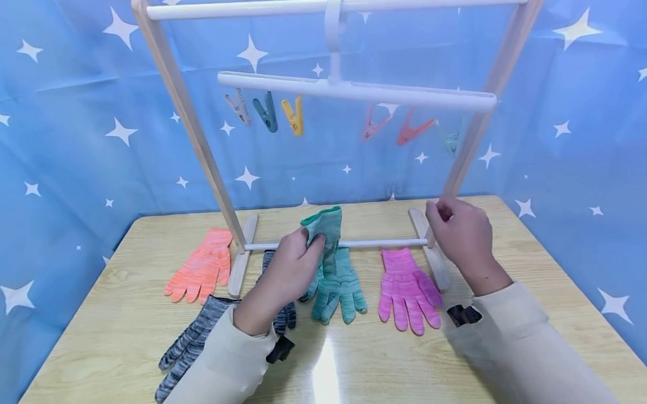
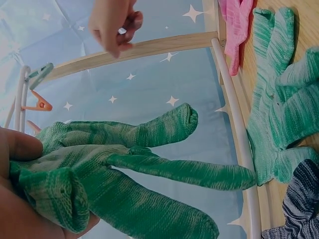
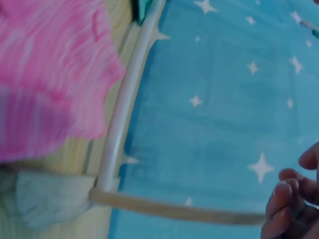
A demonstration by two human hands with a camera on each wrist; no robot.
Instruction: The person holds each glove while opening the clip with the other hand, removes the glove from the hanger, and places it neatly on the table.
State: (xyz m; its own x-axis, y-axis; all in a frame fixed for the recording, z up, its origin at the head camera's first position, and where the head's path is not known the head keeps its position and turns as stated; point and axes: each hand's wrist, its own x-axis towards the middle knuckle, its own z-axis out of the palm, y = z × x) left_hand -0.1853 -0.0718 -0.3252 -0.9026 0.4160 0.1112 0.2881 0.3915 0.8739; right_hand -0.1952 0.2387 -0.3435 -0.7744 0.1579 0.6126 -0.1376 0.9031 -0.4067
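Note:
My left hand (image 1: 290,259) grips a green knit glove (image 1: 326,225) near its cuff, between thumb and fingers. In the left wrist view the glove's fingers dangle below the hand. Beneath it, another green glove (image 1: 341,290) lies on the table. My right hand (image 1: 463,230) is raised beside the right post of the wooden rack, its fingers loosely curled with nothing in them. A pink glove (image 1: 407,291) lies below and left of that hand. To the left are an orange glove (image 1: 202,265) and black-and-grey gloves (image 1: 200,340), partly hidden by my left arm.
A white hanger (image 1: 352,91) hooks over the rack's top bar (image 1: 242,9). Several clothespins hang from it, including a yellow clothespin (image 1: 295,116) on the left and a red clothespin (image 1: 413,127) on the right. The rack's lower bar (image 1: 381,243) runs behind the gloves.

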